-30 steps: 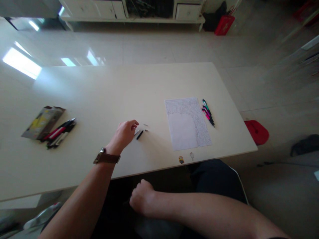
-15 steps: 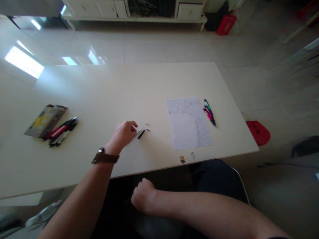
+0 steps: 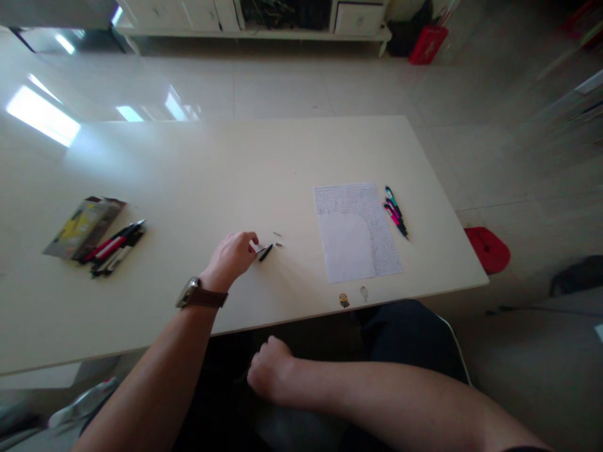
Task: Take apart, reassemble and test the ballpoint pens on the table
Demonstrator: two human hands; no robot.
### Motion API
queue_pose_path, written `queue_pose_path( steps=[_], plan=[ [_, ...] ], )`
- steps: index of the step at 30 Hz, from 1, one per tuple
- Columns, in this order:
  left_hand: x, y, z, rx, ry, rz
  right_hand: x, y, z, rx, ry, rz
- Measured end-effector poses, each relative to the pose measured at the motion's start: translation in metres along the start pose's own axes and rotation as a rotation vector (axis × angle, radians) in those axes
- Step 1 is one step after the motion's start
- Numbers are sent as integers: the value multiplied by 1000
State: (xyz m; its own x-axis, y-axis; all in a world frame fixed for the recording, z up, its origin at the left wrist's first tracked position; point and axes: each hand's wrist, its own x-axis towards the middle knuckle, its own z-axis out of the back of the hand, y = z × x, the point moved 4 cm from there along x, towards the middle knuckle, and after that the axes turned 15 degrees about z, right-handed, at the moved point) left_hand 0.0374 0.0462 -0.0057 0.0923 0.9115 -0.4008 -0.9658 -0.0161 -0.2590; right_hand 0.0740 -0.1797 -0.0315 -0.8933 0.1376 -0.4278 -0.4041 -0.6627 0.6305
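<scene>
Head view: the left hand [image 3: 228, 257] reaches over the white surface [image 3: 264, 163], its fingers [image 3: 252, 238] bent and close together at one end of a thin, shiny rod [image 3: 262, 248]. Whether they pinch the rod or only hover by it, I cannot tell. The right hand [image 3: 271, 370] is curled below the near edge, over the lap; whether it holds anything cannot be made out.

Just beside the rod, further toward the right edge, a short black pen barrel [image 3: 266, 253] lies slantwise, nearer the near edge than the far one. Beyond it are two tiny parts: a pale one [image 3: 277, 234] on the far-edge side and a darker one [image 3: 279, 245].

All of these pieces look light and stiff. The rod, being narrow and probably smooth, may roll or slip, so it is best taken across its middle between thumb and index finger; it could bend if squeezed hard at one end. The barrel looks sturdier, likely hard plastic, and should bear a firm hold at mid-length. The tiny parts seem the easiest to flick away or lose; they call for a gentle fingertip pinch from both sides, pressing down lightly on the surface.
</scene>
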Motion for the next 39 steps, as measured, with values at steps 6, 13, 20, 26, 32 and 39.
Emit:
queue_pose_path(
  steps=[6, 13, 20, 26, 32, 39],
  plan=[
    [1, -2, -4, 10, 16, 32, -2, 0, 3, -10, 27, 3],
    [8, 6, -4, -233, 113, 127, -14, 0, 21, 18, 12, 14],
    [-6, -1, 24, -840, 409, 124, -63, -34, 98, 165, -447, -48],
    [-12, -9, 30, -1117, 539, 76, -103, -89, 133, 402, -1405, -344],
    [-11, -11, 25, -1175, 595, 29, -85, -118, 120, 1024, -1563, -219],
    [-8, -9, 26, -1146, 446, 3, -91, -119, 125, 1045, -1766, -122]
  ],
)
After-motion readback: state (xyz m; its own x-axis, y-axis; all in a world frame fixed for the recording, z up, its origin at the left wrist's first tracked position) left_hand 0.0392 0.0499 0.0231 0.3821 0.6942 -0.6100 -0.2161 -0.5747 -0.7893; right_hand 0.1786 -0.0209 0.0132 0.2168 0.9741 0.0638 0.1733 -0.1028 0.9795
